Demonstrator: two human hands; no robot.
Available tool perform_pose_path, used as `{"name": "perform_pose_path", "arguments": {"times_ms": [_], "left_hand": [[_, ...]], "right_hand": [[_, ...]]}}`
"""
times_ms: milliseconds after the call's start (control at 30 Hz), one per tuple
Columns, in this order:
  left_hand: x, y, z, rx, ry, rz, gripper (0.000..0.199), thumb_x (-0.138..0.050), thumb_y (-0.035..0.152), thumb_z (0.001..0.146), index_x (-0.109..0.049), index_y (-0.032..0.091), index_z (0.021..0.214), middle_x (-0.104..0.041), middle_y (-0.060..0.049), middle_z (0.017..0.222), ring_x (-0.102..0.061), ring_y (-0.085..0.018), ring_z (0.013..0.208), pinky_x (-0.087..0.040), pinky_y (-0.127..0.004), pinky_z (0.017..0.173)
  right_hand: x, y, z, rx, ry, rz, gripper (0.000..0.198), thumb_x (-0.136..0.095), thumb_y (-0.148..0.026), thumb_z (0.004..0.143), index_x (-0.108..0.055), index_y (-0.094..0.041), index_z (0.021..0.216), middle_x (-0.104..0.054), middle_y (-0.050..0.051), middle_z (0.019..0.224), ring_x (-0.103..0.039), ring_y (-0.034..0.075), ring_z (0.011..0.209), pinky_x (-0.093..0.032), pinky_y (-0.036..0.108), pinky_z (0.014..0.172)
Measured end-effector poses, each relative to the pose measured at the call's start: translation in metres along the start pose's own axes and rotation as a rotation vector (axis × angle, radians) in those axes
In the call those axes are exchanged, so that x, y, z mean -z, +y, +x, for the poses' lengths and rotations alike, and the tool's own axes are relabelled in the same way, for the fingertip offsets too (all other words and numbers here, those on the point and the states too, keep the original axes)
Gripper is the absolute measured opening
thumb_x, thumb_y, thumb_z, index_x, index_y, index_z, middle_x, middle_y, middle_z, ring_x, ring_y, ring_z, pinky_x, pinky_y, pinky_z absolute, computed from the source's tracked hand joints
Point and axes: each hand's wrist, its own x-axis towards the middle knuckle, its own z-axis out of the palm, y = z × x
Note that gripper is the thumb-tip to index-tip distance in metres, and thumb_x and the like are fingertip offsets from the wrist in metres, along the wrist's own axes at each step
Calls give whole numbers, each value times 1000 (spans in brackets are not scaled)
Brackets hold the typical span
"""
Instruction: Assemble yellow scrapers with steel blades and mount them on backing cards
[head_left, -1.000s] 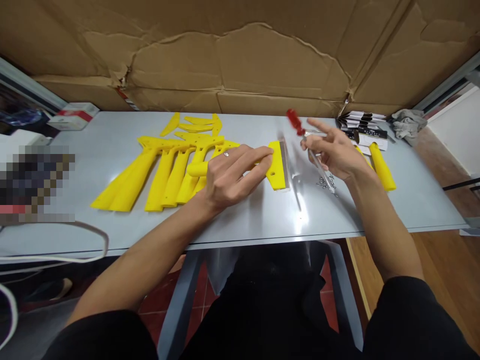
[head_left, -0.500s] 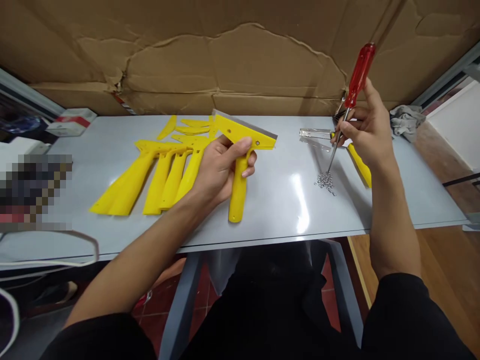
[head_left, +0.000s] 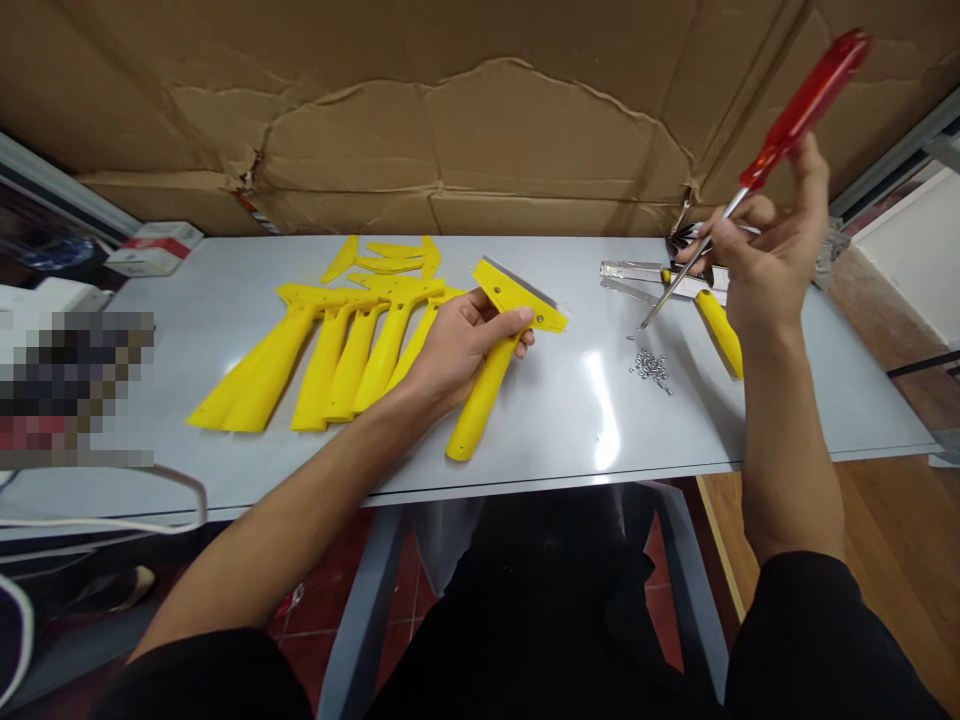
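My left hand (head_left: 480, 345) is closed round the neck of a yellow scraper (head_left: 480, 405), whose blade edge points up and away from me. Two screws show in its head. In my right hand (head_left: 772, 240) is a screwdriver with a red handle (head_left: 810, 100), held tilted, its shaft running down to the left. The screwdriver's tip is just above the table, close to a single loose screw (head_left: 630, 338). A small pile of screws (head_left: 649, 366) lies a little nearer to me. Whether the tip touches anything, I cannot tell.
Several yellow scraper handles (head_left: 255, 370) lie in a row at the left, with flat yellow pieces (head_left: 390, 262) behind them. Beyond my right hand lie blades (head_left: 630, 270) and a yellow-handled tool (head_left: 720, 335). Cardboard (head_left: 465, 140) walls the back. A small box (head_left: 156, 248) stands at the far left.
The scraper has moved right and slightly toward me, turning clockwise at its head. The screwdriver's tip has left the screw pile, moving up and left, while its handle leans further right.
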Motion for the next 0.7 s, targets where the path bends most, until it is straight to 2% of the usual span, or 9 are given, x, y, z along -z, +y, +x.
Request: {"name": "perform_pose_path", "arguments": {"times_ms": [100, 200, 300, 433, 600, 700], "left_hand": [[1, 8, -4, -45, -28, 195, 30, -99, 23, 68, -73, 15, 81, -73, -2, 70, -65, -10, 58, -57, -21, 57], [1, 12, -6, -39, -52, 254, 30, -99, 25, 67, -74, 15, 82, -75, -2, 70, -66, -11, 58, -58, -22, 58], [-1, 11, -7, 14, -69, 262, 32, -100, 25, 67, -74, 14, 83, -75, -2, 70, -67, -11, 59, -60, -22, 61], [-4, 8, -8, 29, -75, 216, 36, -100, 22, 65, -72, 14, 86, -76, -3, 72, -69, -12, 59, -59, -22, 58], [-2, 5, -10, 36, -128, 234, 32, -97, 24, 72, -73, 15, 92, -77, -2, 75, -68, -11, 60, -60, -23, 62], [-1, 5, -10, 50, -175, 228, 33, -96, 28, 75, -73, 16, 95, -78, -3, 77, -70, -12, 63, -61, -24, 66]], "right_hand": [[-13, -20, -12, -12, 57, 90, 99, -81, -54, 78, -25, -41, 159, -65, 6, 110, -64, 15, 89, -47, 33, 71], [-28, -22, -22, -20, 36, 98, 104, -79, -59, 76, -19, -38, 158, -66, 7, 122, -68, 18, 94, -48, 36, 73], [-40, -14, -32, -17, -83, -19, 96, -65, -70, 88, -12, -41, 163, -65, 8, 131, -70, 18, 100, -53, 38, 78], [-51, -9, -42, 42, -180, -227, 91, -36, -91, 93, -18, -43, 168, -66, 9, 132, -70, 19, 109, -57, 38, 82], [-57, -6, -48, 18, -153, -220, 87, -34, -86, 96, -9, -49, 170, -65, 9, 134, -70, 20, 108, -59, 44, 86], [-59, -1, -47, 13, -156, -193, 85, -35, -84, 97, -4, -50, 169, -64, 8, 135, -71, 19, 108, -60, 41, 83]]}}
